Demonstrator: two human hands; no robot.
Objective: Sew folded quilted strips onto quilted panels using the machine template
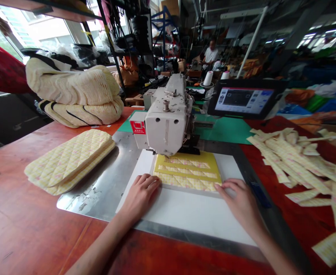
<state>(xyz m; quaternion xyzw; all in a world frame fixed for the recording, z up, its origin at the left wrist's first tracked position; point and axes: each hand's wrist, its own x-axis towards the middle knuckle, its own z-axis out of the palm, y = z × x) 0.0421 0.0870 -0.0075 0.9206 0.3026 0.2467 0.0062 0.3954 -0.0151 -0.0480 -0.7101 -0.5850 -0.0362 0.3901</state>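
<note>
Under the head of a white sewing machine [166,126] lies a yellow slotted template [188,172], with quilted yellow-and-pink fabric [185,182] showing in its slots and along its near edge. It rests on a white plate [185,210]. My left hand [142,193] lies palm down at the near left corner of the fabric, fingers a little spread and flat. My right hand [238,198] is at the near right corner, thumb and fingertips brought together at the fabric's edge. Whether any fabric is pinched between them is too small to tell.
Quilted pieces [70,160] are stacked at the left, with bundled fabric [76,91] behind them. Fabric strips [296,160] are piled at the right. A screen [242,100] stands behind the machine's right side. A person [210,55] is in the far background.
</note>
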